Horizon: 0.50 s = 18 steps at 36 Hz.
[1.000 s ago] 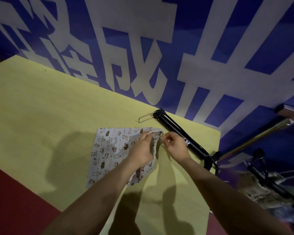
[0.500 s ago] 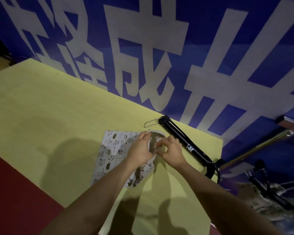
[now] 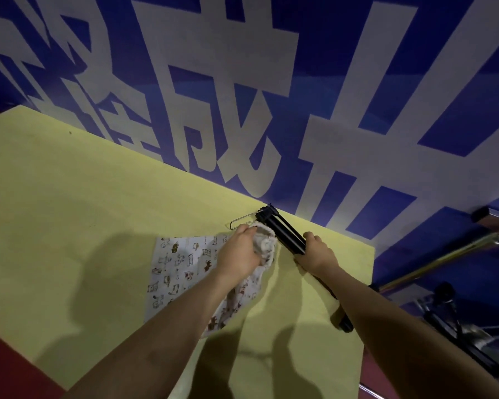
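One pouch (image 3: 179, 269), yellow table (image 3: 84, 211), blue wall (image 3: 372, 67)

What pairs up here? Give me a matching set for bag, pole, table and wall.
Things:
1 patterned cloth bag
2 black pole
3 table
4 wall

States:
a blue with white characters
b shaft in the right grip
c yellow-green top
d mouth in the left grip

Pairs: 1-d, 2-b, 3-c, 4-a.

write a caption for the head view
The left hand holds the mouth of a printed cloth bag while the right hand grips a black rod-like tool on a yellow table.
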{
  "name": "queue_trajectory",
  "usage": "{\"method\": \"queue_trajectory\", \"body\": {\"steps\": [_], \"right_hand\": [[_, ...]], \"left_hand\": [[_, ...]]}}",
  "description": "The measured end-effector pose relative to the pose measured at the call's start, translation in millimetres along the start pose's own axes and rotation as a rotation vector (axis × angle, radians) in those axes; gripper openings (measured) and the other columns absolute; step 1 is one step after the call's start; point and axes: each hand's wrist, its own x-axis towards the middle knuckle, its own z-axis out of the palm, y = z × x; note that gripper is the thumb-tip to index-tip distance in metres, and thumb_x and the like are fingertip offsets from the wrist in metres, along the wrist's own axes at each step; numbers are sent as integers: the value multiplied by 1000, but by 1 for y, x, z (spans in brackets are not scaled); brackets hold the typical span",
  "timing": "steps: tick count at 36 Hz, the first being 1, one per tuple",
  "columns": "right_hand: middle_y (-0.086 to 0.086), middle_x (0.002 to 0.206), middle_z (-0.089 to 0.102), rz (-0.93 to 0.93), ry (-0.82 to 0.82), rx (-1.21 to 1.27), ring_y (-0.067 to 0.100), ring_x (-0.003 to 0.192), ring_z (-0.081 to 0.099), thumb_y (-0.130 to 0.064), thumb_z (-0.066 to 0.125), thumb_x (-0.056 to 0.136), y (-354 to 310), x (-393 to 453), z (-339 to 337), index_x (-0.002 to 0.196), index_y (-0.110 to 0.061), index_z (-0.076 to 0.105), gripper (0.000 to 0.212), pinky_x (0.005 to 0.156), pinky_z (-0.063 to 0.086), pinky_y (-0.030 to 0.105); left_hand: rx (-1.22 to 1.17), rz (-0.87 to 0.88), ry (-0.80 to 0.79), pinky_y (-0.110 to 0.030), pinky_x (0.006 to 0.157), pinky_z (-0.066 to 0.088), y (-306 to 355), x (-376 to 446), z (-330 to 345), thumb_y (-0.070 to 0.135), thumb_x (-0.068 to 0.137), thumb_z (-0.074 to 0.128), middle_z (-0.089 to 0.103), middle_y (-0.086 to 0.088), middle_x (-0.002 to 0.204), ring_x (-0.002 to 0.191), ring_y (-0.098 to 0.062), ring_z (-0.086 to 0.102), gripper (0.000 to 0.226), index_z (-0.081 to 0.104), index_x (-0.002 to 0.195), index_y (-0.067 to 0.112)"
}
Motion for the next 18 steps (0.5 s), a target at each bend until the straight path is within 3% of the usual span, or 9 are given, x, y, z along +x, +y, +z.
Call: {"method": "queue_trajectory", "body": {"steps": [10,18], "right_hand": [[8,115,55,-14,24,-13,28,102,57,-27,63,82,-7,22,7,122,-17,41,47,81,55,43],[7,108,57,-52,187,55,27,89,61,-37,66,81,0,-6,-22,115,-18,37,48,69,55,39]], "left_hand": [[27,-35,-58,-30,95,43,-9,23,7,12,89,60,32,0,148,125,-19,46,64,33,146,13],[3,-16,-68,-33,90,46,-8,10,8,11,88,59,35,0,146,120,-23,51,61,36,145,14]]}}
